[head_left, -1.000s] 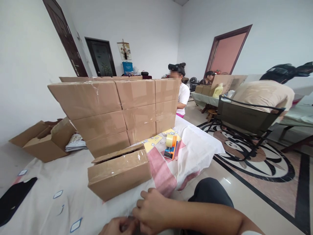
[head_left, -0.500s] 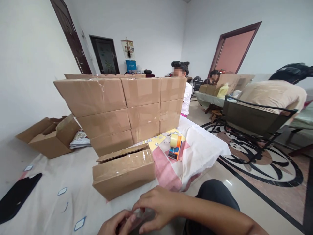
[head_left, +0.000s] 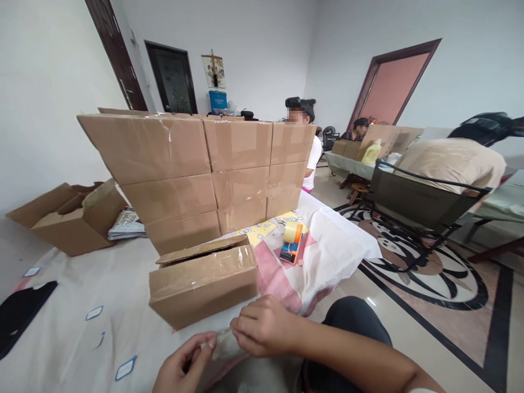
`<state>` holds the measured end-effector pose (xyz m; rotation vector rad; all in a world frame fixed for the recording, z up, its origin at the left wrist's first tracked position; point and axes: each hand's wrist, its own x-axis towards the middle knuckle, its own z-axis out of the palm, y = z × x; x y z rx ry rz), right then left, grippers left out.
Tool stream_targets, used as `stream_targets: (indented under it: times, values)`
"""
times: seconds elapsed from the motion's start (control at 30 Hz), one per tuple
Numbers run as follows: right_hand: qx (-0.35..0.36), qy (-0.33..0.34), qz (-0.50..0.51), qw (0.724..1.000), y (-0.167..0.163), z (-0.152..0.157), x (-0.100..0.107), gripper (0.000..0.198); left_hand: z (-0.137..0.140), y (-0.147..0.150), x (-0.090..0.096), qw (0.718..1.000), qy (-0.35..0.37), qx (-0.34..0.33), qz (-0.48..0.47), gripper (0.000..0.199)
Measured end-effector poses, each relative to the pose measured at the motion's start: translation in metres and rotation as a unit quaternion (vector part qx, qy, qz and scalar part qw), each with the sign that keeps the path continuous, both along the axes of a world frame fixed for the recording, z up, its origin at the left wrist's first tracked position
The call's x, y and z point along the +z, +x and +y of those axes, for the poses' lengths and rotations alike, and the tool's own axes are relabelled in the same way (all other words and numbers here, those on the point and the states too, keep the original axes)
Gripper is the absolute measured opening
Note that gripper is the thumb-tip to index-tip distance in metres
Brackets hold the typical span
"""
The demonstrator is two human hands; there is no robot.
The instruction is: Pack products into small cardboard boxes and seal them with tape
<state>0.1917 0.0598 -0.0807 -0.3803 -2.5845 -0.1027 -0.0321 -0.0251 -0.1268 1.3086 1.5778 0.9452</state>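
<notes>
My left hand (head_left: 186, 360) is closed, thumb and fingertips pinching one end of a see-through strip that looks like clear tape (head_left: 225, 341). Its other end is pinched by my right hand (head_left: 265, 327), so the strip spans the short gap between both hands. Just beyond them on the cloth lies a long cardboard box (head_left: 204, 289), its top flap slightly raised and shiny tape along the top. A tape dispenser (head_left: 291, 243) with an orange frame and a yellowish roll rests to the right of that box, apart from my hands.
A wall of stacked taped boxes (head_left: 176, 169) rises behind the long box. To the left are an opened carton (head_left: 77, 224), printed papers (head_left: 126, 222) and a black flat item (head_left: 24, 316). The cloth-covered table edge (head_left: 347, 256) is right. A person (head_left: 313, 158) sits beyond the stack; others sit farther right.
My hands have moved slightly apart and up, with the clear strip now stretched between them. My right fingers have closed in from a looser spread. The view has shifted a little.
</notes>
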Motion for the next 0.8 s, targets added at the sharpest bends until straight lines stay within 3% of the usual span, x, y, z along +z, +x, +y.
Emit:
stream_targets:
  times: [0.17, 0.3, 0.37, 0.43, 0.53, 0.67, 0.73, 0.8]
  values:
    - [0.008, 0.008, 0.021, 1.000, 0.003, -0.001, 0.003, 0.019, 0.001, 0.011, 0.019, 0.993, 0.004, 0.103, -0.056, 0.057]
    - [0.024, 0.017, 0.032, 0.999, 0.009, -0.002, 0.012, 0.021, 0.003, 0.017, 0.048, 0.959, 0.003, 0.200, -0.203, 0.063]
    - [0.021, 0.008, 0.046, 0.999, 0.012, 0.000, 0.015, 0.021, 0.003, 0.012, 0.057, 0.940, 0.042, 0.241, -0.237, 0.063]
    - [0.010, -0.006, 0.067, 0.998, 0.015, 0.001, 0.016, 0.018, 0.000, 0.008, 0.063, 0.939, 0.100, 0.259, -0.202, 0.051]
    - [-0.001, -0.046, 0.080, 0.996, 0.019, 0.003, 0.021, 0.014, -0.009, 0.009, 0.068, 0.963, 0.200, 0.170, -0.056, 0.030]
    - [0.044, -0.093, 0.040, 0.994, 0.019, 0.004, 0.034, 0.013, -0.013, 0.021, 0.067, 0.951, 0.294, -0.023, 0.089, 0.044]
    - [0.077, -0.101, 0.023, 0.992, 0.016, 0.006, 0.043, 0.010, -0.009, 0.025, 0.063, 0.956, 0.280, -0.044, 0.076, 0.040]
    - [0.089, -0.099, 0.002, 0.991, 0.013, 0.008, 0.053, 0.008, -0.002, 0.027, 0.059, 0.969, 0.244, -0.021, 0.035, 0.020]
